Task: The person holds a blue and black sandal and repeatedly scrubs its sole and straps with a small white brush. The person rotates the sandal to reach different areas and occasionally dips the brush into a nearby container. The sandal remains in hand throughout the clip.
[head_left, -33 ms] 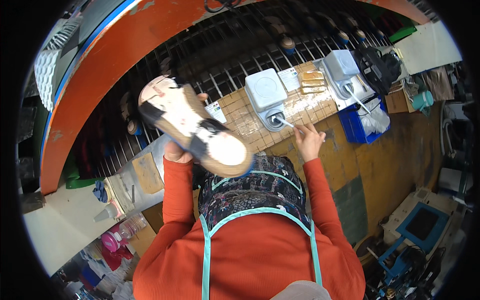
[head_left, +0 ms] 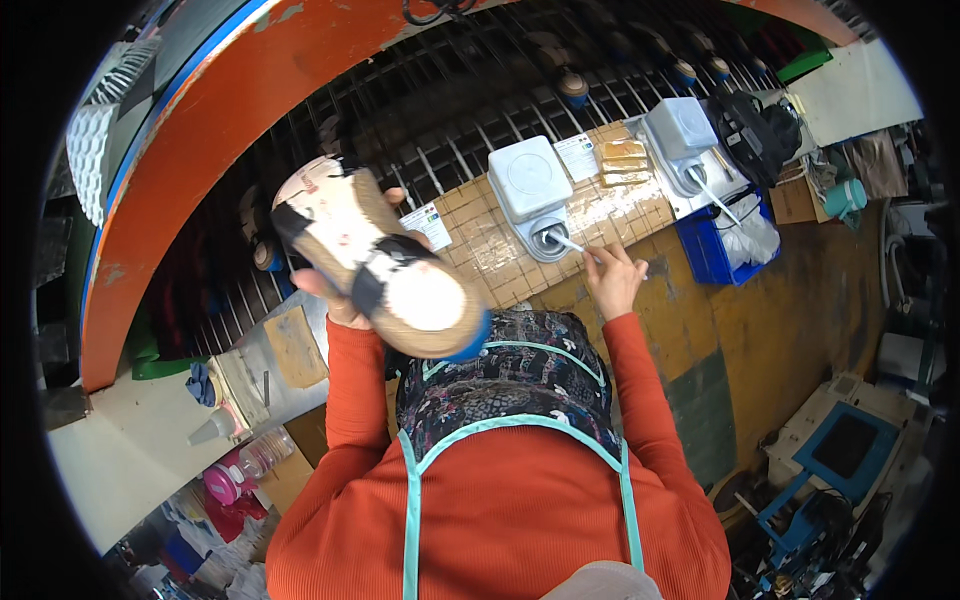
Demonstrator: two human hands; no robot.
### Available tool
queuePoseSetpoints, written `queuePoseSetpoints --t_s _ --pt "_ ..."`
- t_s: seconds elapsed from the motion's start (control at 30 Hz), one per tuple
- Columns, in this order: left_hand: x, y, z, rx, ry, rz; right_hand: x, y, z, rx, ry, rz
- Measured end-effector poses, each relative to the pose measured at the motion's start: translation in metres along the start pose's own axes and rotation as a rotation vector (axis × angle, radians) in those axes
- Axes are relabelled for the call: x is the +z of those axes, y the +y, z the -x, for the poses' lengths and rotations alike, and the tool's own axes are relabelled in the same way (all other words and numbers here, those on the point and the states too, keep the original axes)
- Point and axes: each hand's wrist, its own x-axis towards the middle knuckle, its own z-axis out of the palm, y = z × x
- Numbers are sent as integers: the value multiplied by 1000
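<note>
My left hand (head_left: 338, 302) holds a shoe on a last (head_left: 345, 228), bottom side up and tilted. Its underside is pale, with black strap ends folded over it, a tan edge, and blue at the end nearest me. Slight blur softens its outline. Fingertips show past its far edge; the rest of the grip is hidden behind it. My right hand (head_left: 614, 282) pinches the white handle of a brush (head_left: 570, 244). The brush's other end sits in the round opening of a grey glue pot (head_left: 550, 258), under a boxy translucent container (head_left: 530, 178). The bristles are out of sight.
A taped brown board (head_left: 478, 262) lies under the pot. Amber blocks (head_left: 625, 163) and a second pot with container (head_left: 682, 130) stand to the right, above a blue bin (head_left: 706, 256). Beyond runs a rack of metal rods (head_left: 455, 160) carrying several shoes, beneath an orange arch (head_left: 190, 130).
The shoe has shifted slightly left and turned a little, and my left fingers have changed position around it. My right hand has barely moved, with the brush still in the pot.
</note>
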Motion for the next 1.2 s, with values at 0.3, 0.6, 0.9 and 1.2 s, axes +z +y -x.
queuePoseSetpoints --t_s 0.3,0.6,0.9,1.2 --pt "-8 1 -6 -131 -84 293 8 3 -13 -68 -26 38" --pt "-17 -14 -1 -132 186 133 4 25 -4 723 -494 -901" --pt "13 -45 -40 19 271 -435 -94 -79 -45 -248 299 -223" --pt "39 -48 -36 34 180 -786 -123 -144 -58 -189 166 -630"
